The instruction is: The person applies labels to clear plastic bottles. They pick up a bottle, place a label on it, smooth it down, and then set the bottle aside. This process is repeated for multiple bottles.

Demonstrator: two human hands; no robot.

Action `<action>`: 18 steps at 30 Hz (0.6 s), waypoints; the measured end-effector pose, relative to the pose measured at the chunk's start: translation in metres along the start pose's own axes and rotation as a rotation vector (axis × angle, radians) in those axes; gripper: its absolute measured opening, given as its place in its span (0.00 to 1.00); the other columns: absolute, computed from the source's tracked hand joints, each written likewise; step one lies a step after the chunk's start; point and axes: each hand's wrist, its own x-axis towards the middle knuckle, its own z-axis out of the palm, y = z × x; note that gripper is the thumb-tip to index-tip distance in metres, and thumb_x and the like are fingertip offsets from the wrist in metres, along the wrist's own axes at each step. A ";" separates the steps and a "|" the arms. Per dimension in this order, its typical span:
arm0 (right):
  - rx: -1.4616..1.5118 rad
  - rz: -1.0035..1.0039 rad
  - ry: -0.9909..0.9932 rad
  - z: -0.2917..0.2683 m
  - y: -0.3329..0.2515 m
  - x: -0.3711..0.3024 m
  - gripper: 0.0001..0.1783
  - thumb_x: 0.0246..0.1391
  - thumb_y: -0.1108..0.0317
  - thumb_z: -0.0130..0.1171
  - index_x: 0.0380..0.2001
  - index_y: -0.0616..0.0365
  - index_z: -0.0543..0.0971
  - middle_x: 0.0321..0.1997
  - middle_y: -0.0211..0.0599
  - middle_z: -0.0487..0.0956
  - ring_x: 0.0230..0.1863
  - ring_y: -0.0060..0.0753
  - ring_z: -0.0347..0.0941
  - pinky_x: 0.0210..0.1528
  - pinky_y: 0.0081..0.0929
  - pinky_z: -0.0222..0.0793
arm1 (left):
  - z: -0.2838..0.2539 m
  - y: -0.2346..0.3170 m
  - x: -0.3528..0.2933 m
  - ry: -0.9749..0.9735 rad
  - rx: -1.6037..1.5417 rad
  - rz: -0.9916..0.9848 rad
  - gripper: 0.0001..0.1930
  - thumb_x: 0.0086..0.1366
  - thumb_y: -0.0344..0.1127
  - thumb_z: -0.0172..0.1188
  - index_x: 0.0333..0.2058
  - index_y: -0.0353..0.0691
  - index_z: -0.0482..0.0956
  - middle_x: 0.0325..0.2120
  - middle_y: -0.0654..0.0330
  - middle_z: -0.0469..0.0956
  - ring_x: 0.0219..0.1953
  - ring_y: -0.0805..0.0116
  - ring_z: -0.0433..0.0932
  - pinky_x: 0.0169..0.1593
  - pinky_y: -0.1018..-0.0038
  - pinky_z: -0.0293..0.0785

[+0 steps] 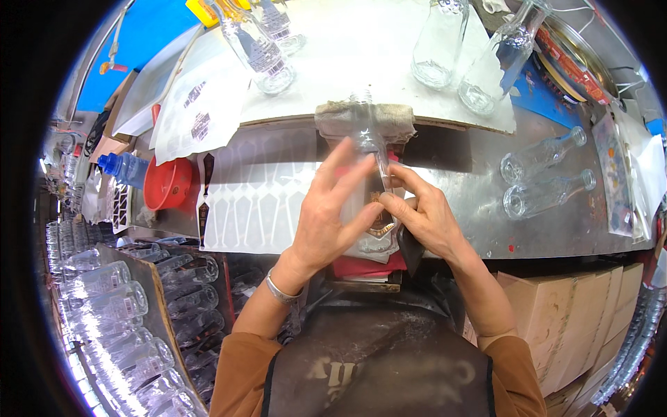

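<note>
A clear glass bottle (365, 135) lies on a padded rest with its neck pointing away from me. On its near part is a dark label with gold (381, 217). My left hand (332, 212) is at the bottle's left side, fingers spread and blurred, the thumb reaching toward the label. From the right, my right hand (427, 217) curls its thumb and forefinger against the bottle by the label. Below that palm a dark flat piece (411, 256) shows; whether the hand holds it is hidden. A folded beige cloth (396, 119) lies under the bottle's far end.
White sheets with label-shaped outlines (257, 191) lie left, beside a red bowl (169, 184). More bottles stand on the white board (347, 55) ahead. Two bottles (545, 194) lie right on the metal table (479, 236). Crated bottles (104, 299) are lower left, cardboard boxes (556, 320) lower right.
</note>
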 end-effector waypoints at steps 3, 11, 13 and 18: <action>-0.017 -0.008 -0.026 -0.001 0.004 0.001 0.32 0.62 0.60 0.61 0.62 0.69 0.68 0.52 0.45 0.77 0.38 0.23 0.78 0.40 0.22 0.74 | 0.001 -0.001 0.001 0.006 0.028 0.020 0.30 0.56 0.33 0.69 0.59 0.40 0.75 0.64 0.40 0.63 0.63 0.43 0.68 0.63 0.58 0.69; 0.083 0.014 -0.047 -0.003 0.018 -0.002 0.32 0.63 0.61 0.60 0.64 0.68 0.66 0.52 0.45 0.78 0.36 0.20 0.75 0.37 0.20 0.72 | 0.001 0.009 -0.006 0.011 -0.261 -0.183 0.36 0.63 0.32 0.65 0.68 0.37 0.61 0.68 0.46 0.60 0.66 0.53 0.66 0.66 0.60 0.64; 0.086 0.056 -0.091 -0.006 0.021 -0.012 0.34 0.63 0.62 0.59 0.66 0.69 0.63 0.54 0.46 0.78 0.34 0.18 0.73 0.35 0.21 0.71 | 0.006 0.011 -0.018 -0.027 -0.621 -0.338 0.38 0.66 0.32 0.62 0.70 0.34 0.53 0.69 0.46 0.57 0.68 0.55 0.62 0.69 0.61 0.59; -0.010 -0.017 -0.123 -0.004 0.009 -0.032 0.33 0.64 0.63 0.58 0.66 0.71 0.63 0.56 0.50 0.78 0.29 0.16 0.72 0.34 0.21 0.71 | 0.013 0.005 -0.034 -0.082 -0.928 -0.340 0.40 0.68 0.23 0.56 0.72 0.35 0.44 0.71 0.50 0.52 0.71 0.58 0.57 0.70 0.62 0.58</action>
